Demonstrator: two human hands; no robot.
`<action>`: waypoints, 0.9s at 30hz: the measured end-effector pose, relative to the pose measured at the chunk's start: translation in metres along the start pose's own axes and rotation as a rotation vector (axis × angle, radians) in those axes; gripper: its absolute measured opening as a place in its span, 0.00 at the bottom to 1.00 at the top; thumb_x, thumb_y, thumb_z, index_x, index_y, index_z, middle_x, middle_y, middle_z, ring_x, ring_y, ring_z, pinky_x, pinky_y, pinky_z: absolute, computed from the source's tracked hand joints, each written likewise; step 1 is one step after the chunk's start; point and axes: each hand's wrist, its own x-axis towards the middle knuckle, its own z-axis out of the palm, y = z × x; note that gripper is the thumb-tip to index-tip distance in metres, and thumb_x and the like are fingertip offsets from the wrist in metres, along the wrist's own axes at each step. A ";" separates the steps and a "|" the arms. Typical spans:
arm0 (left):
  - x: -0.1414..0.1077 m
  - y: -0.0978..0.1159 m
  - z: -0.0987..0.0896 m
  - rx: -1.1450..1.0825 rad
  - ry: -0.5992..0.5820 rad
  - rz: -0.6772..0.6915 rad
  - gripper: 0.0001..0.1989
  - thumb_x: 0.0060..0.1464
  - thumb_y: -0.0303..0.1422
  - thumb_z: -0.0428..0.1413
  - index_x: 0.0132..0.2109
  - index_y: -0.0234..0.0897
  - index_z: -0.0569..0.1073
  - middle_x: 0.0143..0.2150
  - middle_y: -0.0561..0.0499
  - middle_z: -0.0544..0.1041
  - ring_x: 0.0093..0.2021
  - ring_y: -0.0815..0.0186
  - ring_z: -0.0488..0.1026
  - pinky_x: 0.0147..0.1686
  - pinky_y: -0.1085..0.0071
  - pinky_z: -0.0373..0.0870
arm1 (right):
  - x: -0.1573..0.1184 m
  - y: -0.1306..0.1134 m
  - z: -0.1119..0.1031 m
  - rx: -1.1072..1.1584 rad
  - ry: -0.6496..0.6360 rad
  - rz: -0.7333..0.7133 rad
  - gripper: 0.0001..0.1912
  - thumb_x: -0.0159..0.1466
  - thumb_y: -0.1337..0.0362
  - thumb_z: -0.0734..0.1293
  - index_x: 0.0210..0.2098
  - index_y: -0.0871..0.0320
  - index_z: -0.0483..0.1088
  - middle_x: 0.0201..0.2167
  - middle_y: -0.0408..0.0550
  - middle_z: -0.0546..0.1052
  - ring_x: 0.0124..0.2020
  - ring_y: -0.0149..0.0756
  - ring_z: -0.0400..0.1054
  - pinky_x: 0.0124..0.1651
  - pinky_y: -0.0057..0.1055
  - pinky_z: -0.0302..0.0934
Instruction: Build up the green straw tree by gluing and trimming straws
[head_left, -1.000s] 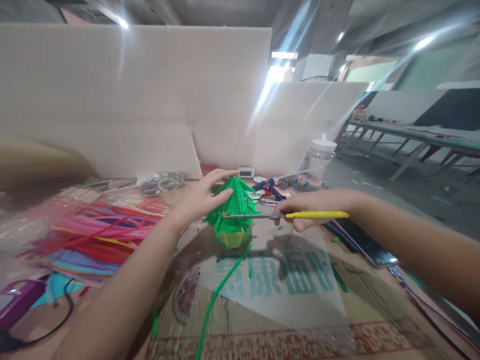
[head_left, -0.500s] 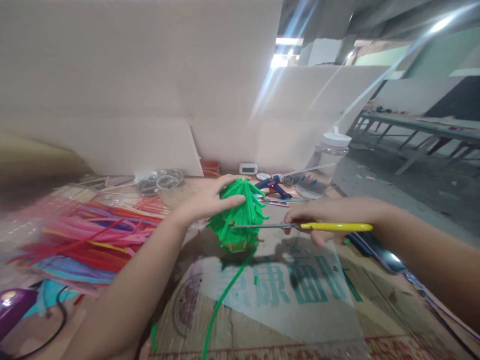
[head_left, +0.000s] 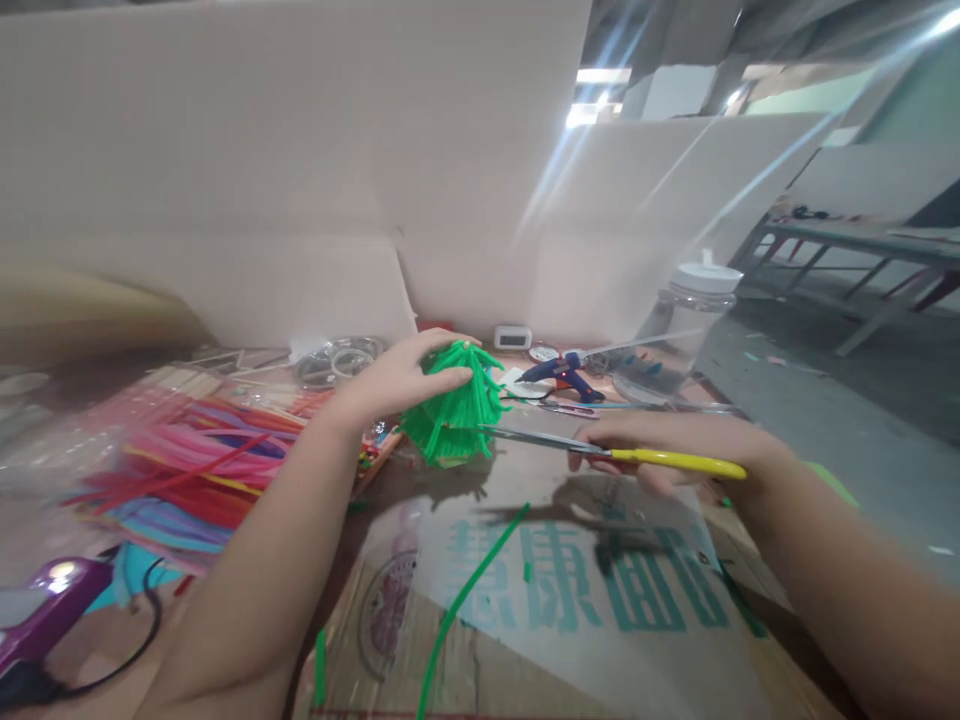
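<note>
A green cone-shaped tree of pipe cleaners (head_left: 456,405) is in my left hand (head_left: 405,378), the thumb across its upper front and the fingers around behind its top. My right hand (head_left: 637,440) grips a pair of scissors with yellow handles (head_left: 675,460). Their blades point left and look nearly closed, with the tips at the lower right edge of the tree. Below, a loose green pipe cleaner (head_left: 472,590) lies over a printed plastic sheet (head_left: 577,640), near a short green snippet (head_left: 527,572).
Colourful pipe cleaners (head_left: 202,470) are heaped at the left, above a purple device (head_left: 60,605) with a black cord. Toward the back stand a blue glue gun (head_left: 562,375), a small white digital timer (head_left: 513,337) and a clear bottle (head_left: 686,330) with a white lid.
The tree has moved left and slightly up with my left hand. The scissor tips, earlier across the tree's front, are now at its right edge. The whole view has shifted a little.
</note>
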 end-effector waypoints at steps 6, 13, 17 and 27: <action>0.002 0.009 -0.004 0.086 -0.008 0.009 0.23 0.57 0.49 0.56 0.56 0.46 0.75 0.58 0.51 0.76 0.58 0.53 0.72 0.58 0.59 0.69 | 0.001 0.011 0.000 0.047 -0.071 0.031 0.22 0.64 0.50 0.66 0.51 0.58 0.68 0.36 0.48 0.74 0.38 0.39 0.66 0.38 0.32 0.59; 0.001 0.024 0.000 0.203 -0.021 0.052 0.24 0.58 0.48 0.55 0.57 0.42 0.74 0.56 0.49 0.77 0.55 0.53 0.72 0.56 0.59 0.68 | 0.001 0.005 0.002 -0.041 0.000 0.084 0.20 0.64 0.52 0.66 0.49 0.60 0.69 0.36 0.48 0.73 0.35 0.39 0.65 0.37 0.33 0.59; 0.000 0.029 0.004 0.243 -0.020 0.086 0.24 0.58 0.49 0.55 0.57 0.43 0.74 0.56 0.49 0.76 0.55 0.54 0.72 0.57 0.60 0.68 | 0.003 0.000 0.003 -0.015 -0.010 0.112 0.18 0.65 0.54 0.66 0.48 0.59 0.70 0.35 0.49 0.75 0.37 0.40 0.67 0.37 0.32 0.59; 0.001 0.025 0.006 0.184 -0.040 0.073 0.24 0.59 0.48 0.55 0.58 0.44 0.73 0.59 0.50 0.75 0.59 0.54 0.70 0.60 0.60 0.65 | 0.019 -0.005 0.012 0.019 0.036 0.089 0.19 0.69 0.53 0.61 0.49 0.61 0.70 0.40 0.52 0.76 0.37 0.38 0.67 0.39 0.31 0.59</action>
